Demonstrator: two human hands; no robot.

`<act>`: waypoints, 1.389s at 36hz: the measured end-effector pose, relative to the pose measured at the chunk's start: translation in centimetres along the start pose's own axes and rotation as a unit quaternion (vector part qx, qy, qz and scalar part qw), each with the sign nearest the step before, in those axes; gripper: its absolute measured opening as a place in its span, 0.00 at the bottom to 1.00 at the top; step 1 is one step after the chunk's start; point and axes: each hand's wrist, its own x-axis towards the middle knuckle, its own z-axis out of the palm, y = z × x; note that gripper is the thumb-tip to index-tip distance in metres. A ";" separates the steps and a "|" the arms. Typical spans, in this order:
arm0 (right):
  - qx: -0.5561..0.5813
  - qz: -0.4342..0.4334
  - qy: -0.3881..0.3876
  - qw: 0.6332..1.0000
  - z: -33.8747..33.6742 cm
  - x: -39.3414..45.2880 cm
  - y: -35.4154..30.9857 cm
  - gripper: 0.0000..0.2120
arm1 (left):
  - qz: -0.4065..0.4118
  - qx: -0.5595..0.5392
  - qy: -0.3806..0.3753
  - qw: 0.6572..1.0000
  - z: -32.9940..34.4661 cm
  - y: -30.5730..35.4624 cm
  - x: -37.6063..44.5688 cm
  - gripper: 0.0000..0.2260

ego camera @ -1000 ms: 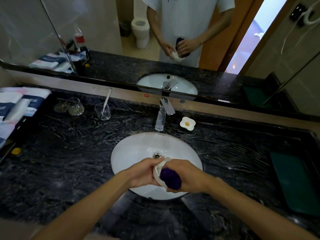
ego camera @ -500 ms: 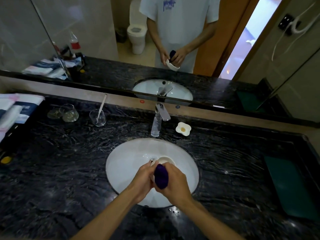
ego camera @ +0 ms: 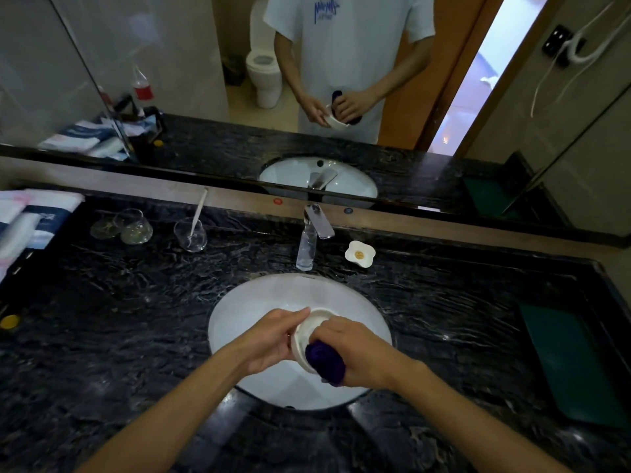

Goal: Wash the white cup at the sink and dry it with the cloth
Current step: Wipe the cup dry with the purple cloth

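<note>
The small white ceramic cup (ego camera: 309, 332) is held over the white oval sink basin (ego camera: 246, 322), gripped at its side by the left hand (ego camera: 273, 339), while a bunched dark purple cloth (ego camera: 324, 361) is clutched against it by the right hand (ego camera: 358, 349). Behind, a clear drinking glass (ego camera: 190, 233) containing a white stick is seen on the black marble counter (ego camera: 102, 319), and a white flower-shaped dish (ego camera: 359, 254) with a yellow centre is set beside the chrome tap (ego camera: 312, 233). No writing can be read.

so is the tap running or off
Off, as far as shows: no stream falls from the faucet into the sink; the white cup sits below it.
</note>
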 end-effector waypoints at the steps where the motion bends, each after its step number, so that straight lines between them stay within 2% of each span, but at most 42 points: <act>1: 0.014 0.031 0.012 0.999 0.6 0.0 -0.2 0.23 | 0.006 -0.003 0.013 1.000 0.1 -0.3 0.0 0.19; 4: 0.095 0.165 0.081 0.978 2.5 0.4 -1.3 0.27 | 0.030 -0.018 0.062 0.997 0.8 -1.1 0.1 0.18; 7: 0.138 0.253 0.161 0.944 4.1 1.0 -2.4 0.23 | 0.052 -0.040 0.100 0.993 1.8 -1.7 0.2 0.17; 9: 0.117 0.231 0.171 0.951 4.3 0.9 -2.2 0.20 | 0.060 -0.046 0.106 0.991 2.3 -1.9 0.1 0.18; 13: 0.095 0.110 0.070 0.987 2.0 0.3 -0.7 0.22 | 0.044 -0.043 0.069 0.996 1.8 -1.8 -0.3 0.16; 18: 0.085 0.014 -0.032 0.996 -0.1 0.1 0.3 0.25 | -0.073 -0.031 -0.036 0.996 -0.4 -0.7 -0.5 0.19; 21: 0.097 0.011 -0.051 0.994 -0.2 -0.2 0.4 0.26 | -0.104 -0.011 -0.063 0.993 -0.6 -0.5 -0.3 0.22; 25: 0.147 0.079 -0.024 0.986 0.9 -0.5 0.1 0.29 | -0.074 -0.017 -0.031 0.997 -0.3 -1.6 0.2 0.22; 27: 0.198 0.147 0.037 0.969 1.8 -0.5 -0.7 0.27 | -0.050 -0.057 -0.009 0.997 -0.2 -2.6 0.2 0.20; 29: 0.269 0.227 0.117 0.929 2.6 -0.3 -1.9 0.24 | -0.030 -0.082 0.015 0.996 0.1 -3.2 0.1 0.17; 31: 0.332 0.281 0.148 0.888 3.1 0.0 -2.6 0.23 | -0.014 -0.073 0.031 0.997 0.3 -3.5 0.1 0.18; 35: 0.414 0.337 0.093 0.840 1.9 -0.8 -1.3 0.21 | -0.016 -0.058 0.036 0.998 0.7 -3.7 -0.1 0.18; 38: 0.500 0.346 0.062 0.791 0.0 -2.0 0.2 0.18 | -0.027 -0.059 0.037 0.997 0.2 -4.3 -0.3 0.18; 40: 0.515 0.353 0.062 0.779 -1.4 -2.6 1.3 0.15 | -0.031 -0.058 0.042 0.997 -0.2 -4.2 -0.5 0.18; 42: 0.483 0.361 0.096 0.792 -2.3 -2.9 2.4 0.15 | -0.031 -0.062 0.046 0.997 -0.5 -3.9 -0.7 0.17; 47: 0.253 0.367 0.191 0.874 -3.3 -1.9 4.0 0.15 | -0.045 -0.057 0.008 0.997 -0.4 -2.7 -1.3 0.16; 50: 0.238 0.346 0.181 0.889 -2.3 -0.6 3.6 0.16 | -0.052 -0.059 -0.019 0.997 0.2 -2.2 -1.4 0.17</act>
